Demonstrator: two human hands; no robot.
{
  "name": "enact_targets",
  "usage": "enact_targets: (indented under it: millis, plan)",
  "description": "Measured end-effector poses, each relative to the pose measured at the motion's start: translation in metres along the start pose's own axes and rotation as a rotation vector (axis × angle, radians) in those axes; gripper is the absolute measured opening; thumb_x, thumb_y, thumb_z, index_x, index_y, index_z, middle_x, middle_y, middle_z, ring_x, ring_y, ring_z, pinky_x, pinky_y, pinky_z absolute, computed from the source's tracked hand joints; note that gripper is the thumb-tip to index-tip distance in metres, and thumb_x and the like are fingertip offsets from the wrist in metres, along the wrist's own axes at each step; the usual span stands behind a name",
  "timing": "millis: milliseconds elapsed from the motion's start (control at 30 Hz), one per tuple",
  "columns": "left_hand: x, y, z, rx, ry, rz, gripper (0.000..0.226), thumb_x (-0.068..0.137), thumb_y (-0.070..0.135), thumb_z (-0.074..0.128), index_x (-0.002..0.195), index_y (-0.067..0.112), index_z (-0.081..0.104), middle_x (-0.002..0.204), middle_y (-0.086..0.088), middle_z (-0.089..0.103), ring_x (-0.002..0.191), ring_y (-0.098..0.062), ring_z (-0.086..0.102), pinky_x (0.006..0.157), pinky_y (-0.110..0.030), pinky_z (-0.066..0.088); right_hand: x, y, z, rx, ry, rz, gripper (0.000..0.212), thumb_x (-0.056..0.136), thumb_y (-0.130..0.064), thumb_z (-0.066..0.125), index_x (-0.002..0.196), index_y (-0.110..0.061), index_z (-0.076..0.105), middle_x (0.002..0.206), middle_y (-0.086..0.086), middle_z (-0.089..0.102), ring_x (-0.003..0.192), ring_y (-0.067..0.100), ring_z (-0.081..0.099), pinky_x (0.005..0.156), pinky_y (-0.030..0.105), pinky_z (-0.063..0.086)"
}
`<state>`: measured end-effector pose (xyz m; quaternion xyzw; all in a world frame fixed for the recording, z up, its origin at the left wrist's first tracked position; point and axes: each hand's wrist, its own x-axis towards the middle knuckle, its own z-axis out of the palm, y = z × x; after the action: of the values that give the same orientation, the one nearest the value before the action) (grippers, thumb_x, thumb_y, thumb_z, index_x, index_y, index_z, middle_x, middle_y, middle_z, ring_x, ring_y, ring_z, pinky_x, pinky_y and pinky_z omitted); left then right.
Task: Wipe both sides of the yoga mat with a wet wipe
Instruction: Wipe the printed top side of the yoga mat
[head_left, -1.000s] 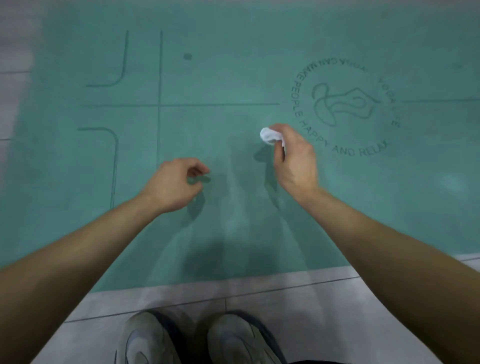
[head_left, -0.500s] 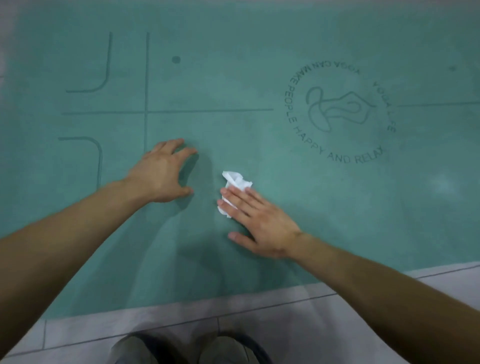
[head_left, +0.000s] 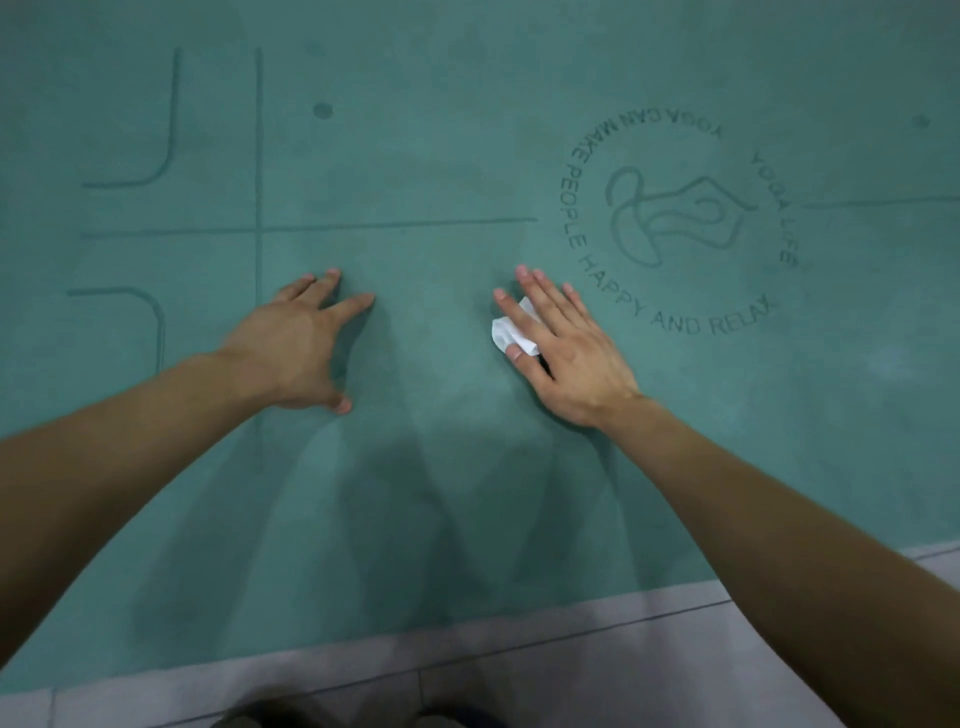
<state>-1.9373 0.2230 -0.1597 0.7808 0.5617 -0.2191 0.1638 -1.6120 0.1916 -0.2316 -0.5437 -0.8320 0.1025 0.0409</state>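
Note:
A teal yoga mat (head_left: 441, 171) lies flat on the floor and fills most of the view, with engraved guide lines at left and a round logo with lettering at right. My right hand (head_left: 563, 345) lies flat, fingers straight, and presses a crumpled white wet wipe (head_left: 503, 328) onto the mat just left of the logo. Part of the wipe shows between the thumb and forefinger. My left hand (head_left: 298, 345) rests on the mat with spread fingers, a hand's width to the left of the wipe.
The mat's near edge (head_left: 467, 631) meets grey floor tiles (head_left: 623, 670) at the bottom. My shoe tips (head_left: 358, 719) show at the bottom edge. The round logo (head_left: 675, 223) lies right of my right hand.
My right hand has slid the wipe away from me and to the right, toward the logo. My left hand stays flat on the mat in about the same place.

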Motion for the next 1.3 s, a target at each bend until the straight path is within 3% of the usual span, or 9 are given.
enact_targets:
  millis: [200, 433, 600, 700, 833, 933, 1067, 1133, 1300]
  plan:
    - [-0.002, 0.001, -0.002, -0.001, -0.017, -0.010, 0.143, 0.056, 0.069, 0.092, 0.166, 0.040, 0.004, 0.175, -0.008, 0.000, 0.161, -0.031, 0.009, 0.129, -0.043, 0.023, -0.003, -0.024, 0.008, 0.035, -0.077, 0.026, 0.060, 0.113, -0.049, 0.025, 0.169, -0.030, 0.013, 0.177, 0.002, 0.002, 0.162, 0.014, -0.009, 0.132, 0.046, 0.008]
    - [-0.002, 0.008, -0.010, 0.015, -0.013, -0.021, 0.144, 0.051, 0.068, 0.094, 0.165, 0.036, 0.012, 0.174, -0.010, 0.009, 0.158, -0.033, 0.018, 0.126, -0.044, 0.029, -0.027, -0.059, 0.019, -0.049, -0.128, -0.287, 0.054, 0.115, -0.040, 0.027, 0.167, -0.030, 0.022, 0.176, 0.005, 0.010, 0.163, 0.022, 0.001, 0.132, 0.044, 0.008]
    - [-0.005, 0.006, -0.009, 0.023, -0.022, -0.012, 0.142, 0.056, 0.070, 0.091, 0.166, 0.037, 0.008, 0.174, -0.009, 0.004, 0.159, -0.032, 0.014, 0.129, -0.042, 0.023, 0.006, 0.021, -0.011, -0.045, -0.090, 0.370, 0.060, 0.109, -0.055, 0.004, 0.167, -0.040, 0.004, 0.176, 0.011, -0.009, 0.162, 0.023, -0.013, 0.132, 0.044, -0.001]
    - [-0.006, 0.005, -0.007, 0.029, -0.026, -0.011, 0.142, 0.057, 0.071, 0.090, 0.166, 0.038, 0.005, 0.175, -0.008, 0.002, 0.160, -0.031, 0.011, 0.128, -0.042, 0.024, 0.014, 0.005, -0.012, -0.015, -0.040, 0.488, 0.065, 0.110, -0.045, 0.007, 0.169, -0.018, 0.001, 0.175, 0.013, -0.010, 0.162, 0.025, -0.012, 0.132, 0.042, -0.003]
    - [-0.003, 0.005, -0.005, 0.031, -0.013, -0.017, 0.143, 0.055, 0.071, 0.091, 0.166, 0.038, 0.007, 0.175, -0.007, 0.002, 0.160, -0.032, 0.011, 0.126, -0.046, 0.029, 0.027, -0.081, 0.012, -0.006, -0.111, 0.065, 0.061, 0.114, -0.038, 0.016, 0.168, -0.010, 0.009, 0.176, 0.009, 0.000, 0.163, 0.022, -0.008, 0.132, 0.039, -0.001]
    - [0.000, 0.003, -0.001, 0.039, 0.014, -0.022, 0.145, 0.050, 0.072, 0.092, 0.165, 0.039, 0.010, 0.174, -0.006, 0.006, 0.158, -0.032, 0.016, 0.124, -0.048, 0.034, 0.040, -0.068, 0.011, -0.035, -0.133, -0.144, 0.059, 0.114, -0.037, 0.022, 0.168, -0.017, 0.013, 0.176, 0.001, 0.004, 0.163, 0.016, -0.002, 0.133, 0.038, 0.002]
    - [0.002, 0.001, 0.001, 0.035, 0.029, -0.015, 0.144, 0.050, 0.072, 0.092, 0.164, 0.041, 0.010, 0.174, -0.005, 0.006, 0.158, -0.032, 0.016, 0.122, -0.049, 0.036, 0.040, 0.048, -0.019, -0.040, -0.031, 0.552, 0.063, 0.111, -0.041, 0.012, 0.169, -0.017, 0.005, 0.176, 0.010, -0.008, 0.162, 0.024, -0.008, 0.133, 0.043, 0.002]
    - [0.002, 0.001, 0.001, 0.039, 0.031, -0.012, 0.143, 0.050, 0.072, 0.092, 0.164, 0.041, 0.010, 0.174, -0.005, 0.006, 0.158, -0.031, 0.016, 0.122, -0.049, 0.036, 0.047, 0.062, -0.022, -0.004, -0.003, 0.712, 0.065, 0.111, -0.038, 0.011, 0.168, -0.008, 0.004, 0.175, 0.015, -0.006, 0.163, 0.027, -0.007, 0.132, 0.044, 0.002]
    - [0.000, 0.004, -0.002, 0.057, 0.028, -0.012, 0.142, 0.053, 0.072, 0.090, 0.164, 0.040, 0.008, 0.174, -0.006, 0.004, 0.159, -0.031, 0.015, 0.122, -0.047, 0.037, 0.100, -0.058, 0.004, 0.037, -0.059, 0.202, 0.061, 0.114, -0.034, 0.017, 0.167, -0.006, 0.008, 0.176, 0.009, 0.001, 0.163, 0.022, -0.002, 0.133, 0.040, 0.002]
